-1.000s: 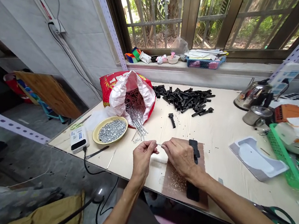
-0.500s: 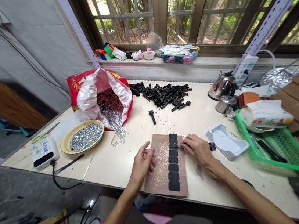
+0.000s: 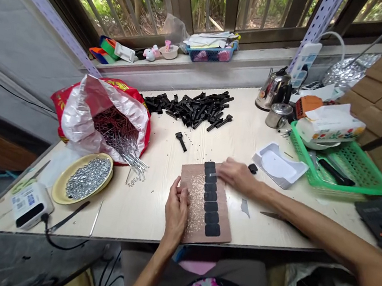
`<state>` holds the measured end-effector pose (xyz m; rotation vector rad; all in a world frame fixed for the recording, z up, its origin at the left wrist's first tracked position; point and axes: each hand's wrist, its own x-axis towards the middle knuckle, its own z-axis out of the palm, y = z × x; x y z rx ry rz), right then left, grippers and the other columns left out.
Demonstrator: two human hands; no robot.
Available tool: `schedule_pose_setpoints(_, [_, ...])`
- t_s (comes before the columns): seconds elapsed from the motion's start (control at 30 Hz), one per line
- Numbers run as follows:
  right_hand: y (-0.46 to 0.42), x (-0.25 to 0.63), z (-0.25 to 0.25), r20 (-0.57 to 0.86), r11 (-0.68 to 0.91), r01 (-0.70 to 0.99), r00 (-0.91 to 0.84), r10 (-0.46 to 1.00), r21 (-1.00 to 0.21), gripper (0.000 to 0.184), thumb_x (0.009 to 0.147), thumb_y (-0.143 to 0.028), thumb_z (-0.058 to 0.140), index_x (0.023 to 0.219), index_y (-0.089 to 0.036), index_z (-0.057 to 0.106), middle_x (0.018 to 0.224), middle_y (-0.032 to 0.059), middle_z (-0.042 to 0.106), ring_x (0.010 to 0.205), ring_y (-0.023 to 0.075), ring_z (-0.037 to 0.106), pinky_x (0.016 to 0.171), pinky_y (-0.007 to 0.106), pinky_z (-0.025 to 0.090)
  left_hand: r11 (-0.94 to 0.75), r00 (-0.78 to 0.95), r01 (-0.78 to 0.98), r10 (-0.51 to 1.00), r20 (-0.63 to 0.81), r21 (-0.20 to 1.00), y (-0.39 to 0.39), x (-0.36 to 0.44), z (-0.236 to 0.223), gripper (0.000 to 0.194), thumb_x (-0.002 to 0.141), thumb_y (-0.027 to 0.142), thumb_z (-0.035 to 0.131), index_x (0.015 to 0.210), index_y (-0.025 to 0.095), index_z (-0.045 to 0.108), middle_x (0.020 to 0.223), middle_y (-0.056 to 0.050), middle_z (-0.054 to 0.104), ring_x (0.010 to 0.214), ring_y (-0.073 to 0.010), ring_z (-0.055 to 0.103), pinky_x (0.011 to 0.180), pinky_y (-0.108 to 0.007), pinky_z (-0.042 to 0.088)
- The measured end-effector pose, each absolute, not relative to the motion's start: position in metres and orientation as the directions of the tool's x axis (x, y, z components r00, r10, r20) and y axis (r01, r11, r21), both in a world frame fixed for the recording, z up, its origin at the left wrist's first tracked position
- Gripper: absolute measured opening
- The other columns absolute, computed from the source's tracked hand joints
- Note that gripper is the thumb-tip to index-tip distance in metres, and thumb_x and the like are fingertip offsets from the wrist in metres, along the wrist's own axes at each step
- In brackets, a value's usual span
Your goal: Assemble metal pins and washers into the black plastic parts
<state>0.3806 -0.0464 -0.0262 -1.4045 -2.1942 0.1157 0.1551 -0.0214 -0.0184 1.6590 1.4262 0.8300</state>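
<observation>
A brown board (image 3: 196, 200) lies at the table's near edge with a row of several black pads (image 3: 210, 198) down its right half. My left hand (image 3: 176, 208) rests on the board's left edge, fingers curled together. My right hand (image 3: 238, 174) lies at the board's upper right corner, fingers closed by the top pads; what they pinch is hidden. A small black piece (image 3: 253, 168) sits just right of that hand. A single black part (image 3: 181, 141) lies beyond the board.
A red and white bag (image 3: 85, 109) spills metal pins (image 3: 129, 153). A yellow dish of small metal bits (image 3: 82, 183) sits left. A pile of black parts (image 3: 196, 107), a white tray (image 3: 279, 165), a green basket (image 3: 346, 174), a kettle (image 3: 274, 89) and a power bank (image 3: 31, 197) are around.
My hands have parted from a thin pin held between them. The left went down to the board's edge; the right moved to the top pads. The view swung right.
</observation>
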Motion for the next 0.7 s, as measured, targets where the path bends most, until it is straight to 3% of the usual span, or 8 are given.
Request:
schedule_pose_setpoints(0.07, [-0.045,0.382,-0.022,0.405,0.507,0.803,-0.369,0.837,-0.315,0.034,0.098,-0.019,0.033,0.079,-0.016,0.061,0.07,0.0017,0.058,0.067,0.0121,0.048,0.058,0.024,0.041,-0.059,0.15,0.474,0.989,-0.014,0.879,-0.021,0.156,-0.018,0.052,0.089,0.043,0.041,0.135,0.019,0.039,0.083,-0.003,0.059,0.063,-0.013,0.055,0.067,-0.027,0.045])
schedule_pose_setpoints(0.17, [-0.067,0.371,-0.021,0.372,0.752,0.631,-0.662,0.651,-0.194,0.029,0.097,-0.016,0.036,0.082,-0.018,0.061,0.072,0.0007,0.057,0.07,0.0124,0.047,0.06,0.025,0.037,-0.046,0.138,0.451,0.99,-0.02,0.891,-0.021,0.157,-0.018,0.052,0.09,0.043,0.04,0.135,0.019,0.039,0.081,-0.003,0.06,0.063,-0.013,0.055,0.066,-0.026,0.045])
schedule_pose_setpoints(0.23, [-0.085,0.362,-0.022,0.344,0.796,0.582,-0.723,0.599,-0.163,0.027,0.096,-0.016,0.037,0.084,-0.018,0.061,0.073,0.0012,0.056,0.07,0.0134,0.046,0.06,0.026,0.034,-0.041,0.132,0.429,0.991,-0.017,0.902,-0.021,0.158,-0.019,0.052,0.09,0.043,0.04,0.135,0.019,0.039,0.08,-0.003,0.061,0.062,-0.0125,0.055,0.066,-0.026,0.045])
schedule_pose_setpoints(0.5, [-0.096,0.358,-0.011,0.287,0.645,0.675,-0.578,0.764,-0.358,0.027,0.097,-0.027,0.038,0.088,-0.018,0.062,0.082,0.0037,0.06,0.076,0.0153,0.045,0.066,0.027,0.034,-0.092,0.156,0.468,0.987,0.02,0.879,-0.023,0.159,-0.017,0.05,0.091,0.04,0.038,0.135,0.017,0.041,0.077,-0.003,0.061,0.062,-0.0117,0.055,0.066,-0.025,0.044])
schedule_pose_setpoints(0.57, [-0.112,0.37,0.004,0.203,0.56,0.702,-0.529,0.824,-0.44,0.029,0.097,-0.031,0.038,0.089,-0.018,0.063,0.083,0.004,0.06,0.078,0.0153,0.047,0.068,0.027,0.036,-0.104,0.17,0.461,0.985,0.027,0.881,-0.024,0.159,-0.016,0.051,0.091,0.041,0.037,0.135,0.017,0.039,0.079,-0.003,0.061,0.063,-0.0119,0.055,0.068,-0.026,0.045])
schedule_pose_setpoints(0.7, [-0.197,0.412,0.023,-0.104,0.33,0.779,-0.447,0.888,-0.533,0.033,0.096,-0.038,0.039,0.081,-0.021,0.063,0.078,0.0031,0.059,0.077,0.0156,0.052,0.069,0.028,0.038,-0.117,0.17,0.44,0.984,0.045,0.891,-0.026,0.158,-0.016,0.052,0.091,0.043,0.036,0.136,0.018,0.038,0.083,-0.004,0.061,0.064,-0.0124,0.056,0.069,-0.028,0.046])
